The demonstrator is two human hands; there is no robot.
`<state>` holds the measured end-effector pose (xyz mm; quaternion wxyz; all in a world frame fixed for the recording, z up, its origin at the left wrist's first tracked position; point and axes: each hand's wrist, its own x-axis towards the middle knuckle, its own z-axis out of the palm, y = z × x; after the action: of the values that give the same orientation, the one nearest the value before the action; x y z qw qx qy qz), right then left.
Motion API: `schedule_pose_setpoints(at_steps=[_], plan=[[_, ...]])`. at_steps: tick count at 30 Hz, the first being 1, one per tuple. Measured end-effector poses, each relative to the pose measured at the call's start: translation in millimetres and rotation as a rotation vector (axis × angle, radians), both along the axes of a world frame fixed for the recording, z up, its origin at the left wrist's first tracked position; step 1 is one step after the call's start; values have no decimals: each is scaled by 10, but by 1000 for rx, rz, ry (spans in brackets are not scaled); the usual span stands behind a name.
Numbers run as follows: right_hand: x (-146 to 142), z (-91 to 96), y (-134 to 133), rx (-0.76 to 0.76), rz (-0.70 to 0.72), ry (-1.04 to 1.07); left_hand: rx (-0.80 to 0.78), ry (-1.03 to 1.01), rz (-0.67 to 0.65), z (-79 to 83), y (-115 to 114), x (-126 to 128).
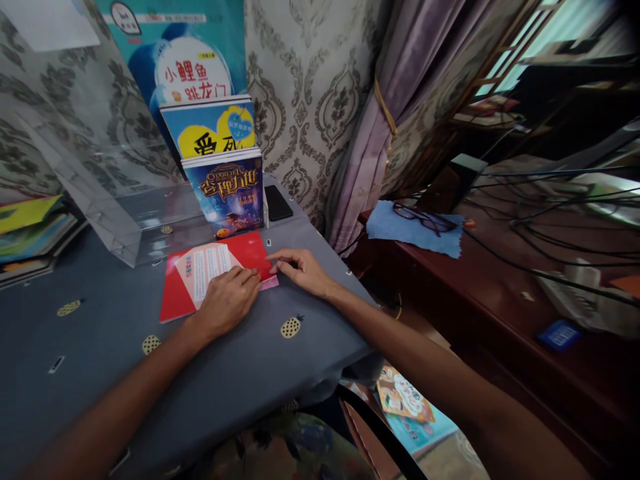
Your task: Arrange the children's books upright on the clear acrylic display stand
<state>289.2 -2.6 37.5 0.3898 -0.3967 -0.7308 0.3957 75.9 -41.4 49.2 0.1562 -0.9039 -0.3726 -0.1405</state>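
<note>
A thin book with a red cover (177,288) and a pale printed panel lies flat on the table. My left hand (229,299) rests over its lower right part, palm down, fingers laid on the cover. A narrow pink strip (270,283) shows beneath the book's lower right corner, beside the fingertips. My right hand (304,272) is at the book's right edge. Its index finger is stretched toward the cover and the thumb sits a little apart below it. Whether those fingertips touch the edge is too small to tell.
Several upright books, a blue-purple one (233,193) in front, stand behind the red book, near a clear acrylic stand (110,227) and a black phone (278,203). A stack of books (30,237) lies left. Glasses (425,219) on a blue cloth (383,227) and cables occupy the right-hand desk (480,273).
</note>
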Motion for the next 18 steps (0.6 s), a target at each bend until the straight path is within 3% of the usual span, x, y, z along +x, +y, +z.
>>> schedule_pose_setpoints(at_steps=[9,18], plan=[[31,29,-59,31,0,-13,-52,-50,23,-31,-2,-1],[44,40,-97,56,-3,25,6,-23,5,-33,-21,6]])
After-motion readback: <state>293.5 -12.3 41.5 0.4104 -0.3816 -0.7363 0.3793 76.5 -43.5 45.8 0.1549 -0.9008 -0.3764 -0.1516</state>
